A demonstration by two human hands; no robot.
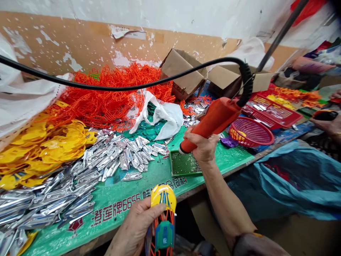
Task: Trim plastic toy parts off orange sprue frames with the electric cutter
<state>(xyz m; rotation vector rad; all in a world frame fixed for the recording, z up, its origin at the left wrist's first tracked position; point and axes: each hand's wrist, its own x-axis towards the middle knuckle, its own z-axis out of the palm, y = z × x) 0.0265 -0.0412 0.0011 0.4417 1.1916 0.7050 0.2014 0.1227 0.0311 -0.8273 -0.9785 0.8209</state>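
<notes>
My left hand [138,222] grips a partly assembled plastic toy at the table's front edge. The toy has a rounded yellow end piece [163,195], thin orange-red frame bars and a green block [164,234]. My right hand [205,144] is wrapped round an orange-red electric screwdriver [213,117], held tilted with its tip end down to the left. A black cable [149,85] runs from its top end. Below the right hand lies a small green basket [174,165] with small metal parts, perhaps screws, partly hidden by the hand.
Yellow pieces [64,142], silvery parts [112,156] and orange-red frames [114,92] are heaped at left. A white bag [173,117] holds green pieces. Behind are cardboard boxes [183,71]; right, a red basket [252,131], a blue bag [301,177] and another person's hand [326,124].
</notes>
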